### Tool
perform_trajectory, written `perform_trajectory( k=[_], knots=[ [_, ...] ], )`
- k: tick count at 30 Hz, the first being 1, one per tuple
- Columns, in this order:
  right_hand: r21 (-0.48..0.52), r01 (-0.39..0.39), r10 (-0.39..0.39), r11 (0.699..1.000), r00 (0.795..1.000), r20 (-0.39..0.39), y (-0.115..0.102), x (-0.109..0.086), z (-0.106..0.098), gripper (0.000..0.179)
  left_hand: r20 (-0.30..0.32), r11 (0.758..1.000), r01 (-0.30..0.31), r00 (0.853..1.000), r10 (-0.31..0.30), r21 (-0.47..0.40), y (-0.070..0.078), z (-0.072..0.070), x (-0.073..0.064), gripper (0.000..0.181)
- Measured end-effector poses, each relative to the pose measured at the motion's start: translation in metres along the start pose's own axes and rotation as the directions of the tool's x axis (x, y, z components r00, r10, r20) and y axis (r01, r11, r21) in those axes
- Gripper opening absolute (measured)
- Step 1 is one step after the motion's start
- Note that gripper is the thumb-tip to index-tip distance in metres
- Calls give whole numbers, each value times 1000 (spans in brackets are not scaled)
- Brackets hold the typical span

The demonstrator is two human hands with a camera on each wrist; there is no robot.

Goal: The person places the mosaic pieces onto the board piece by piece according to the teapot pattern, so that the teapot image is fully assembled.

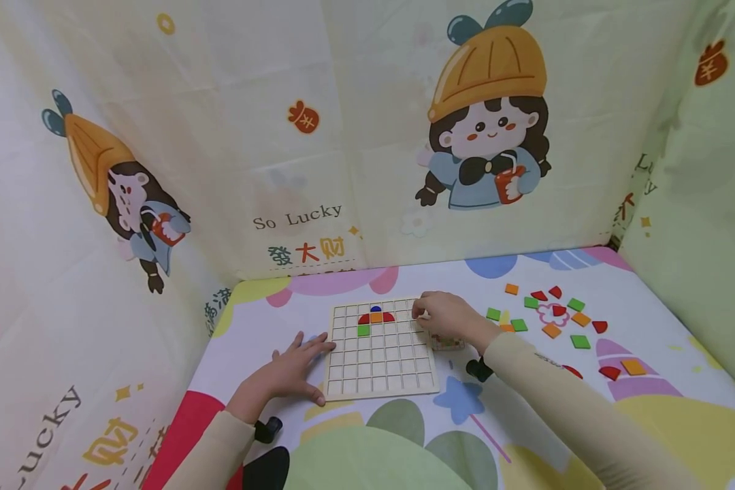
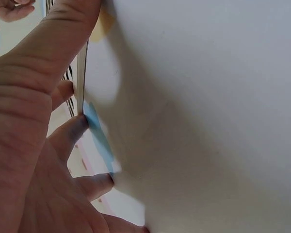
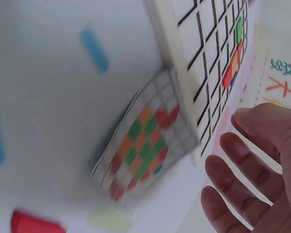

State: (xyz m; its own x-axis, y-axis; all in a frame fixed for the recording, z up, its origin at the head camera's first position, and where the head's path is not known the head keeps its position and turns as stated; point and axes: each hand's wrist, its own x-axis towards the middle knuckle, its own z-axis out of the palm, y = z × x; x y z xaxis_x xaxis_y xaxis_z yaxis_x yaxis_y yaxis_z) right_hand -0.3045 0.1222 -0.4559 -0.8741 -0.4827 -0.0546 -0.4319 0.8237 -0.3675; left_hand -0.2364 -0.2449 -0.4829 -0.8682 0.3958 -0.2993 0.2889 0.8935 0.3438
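A pale wooden grid board (image 1: pixel 381 373) lies on the table. Near its far edge sit a blue piece (image 1: pixel 376 309), an orange square (image 1: pixel 376 318) between two red pieces, and a green square (image 1: pixel 364 330). My left hand (image 1: pixel 286 369) has its fingers spread, touching the board's left edge, thumb by the near corner. Over the board's far right part hovers my right hand (image 1: pixel 450 316); the right wrist view shows its fingers loosely bent, apart from the thumb, holding nothing. A pattern card (image 3: pixel 143 145) with a coloured grid lies against the board's right edge, partly hidden by that hand in the head view.
Loose green squares (image 1: pixel 580 341), orange squares (image 1: pixel 633 367) and red pieces (image 1: pixel 610 373) are scattered on the right side of the table. A patterned cloth (image 1: pixel 367 150) hangs behind and at both sides. The tabletop cover (image 1: pixel 404 442) carries printed shapes.
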Motion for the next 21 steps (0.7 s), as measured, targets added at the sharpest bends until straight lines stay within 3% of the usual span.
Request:
perform_trajectory(
  k=[13, 21],
  knots=[
    [19, -15, 13, 1000, 995, 96, 30, -31, -15, 11, 5, 1000, 23, 1000, -23, 5, 3, -1, 0, 113],
    [48, 99, -102, 994, 992, 77, 59, -55, -18, 27, 0, 1000, 14, 1000, -14, 8, 1, -1, 1, 113]
  ],
)
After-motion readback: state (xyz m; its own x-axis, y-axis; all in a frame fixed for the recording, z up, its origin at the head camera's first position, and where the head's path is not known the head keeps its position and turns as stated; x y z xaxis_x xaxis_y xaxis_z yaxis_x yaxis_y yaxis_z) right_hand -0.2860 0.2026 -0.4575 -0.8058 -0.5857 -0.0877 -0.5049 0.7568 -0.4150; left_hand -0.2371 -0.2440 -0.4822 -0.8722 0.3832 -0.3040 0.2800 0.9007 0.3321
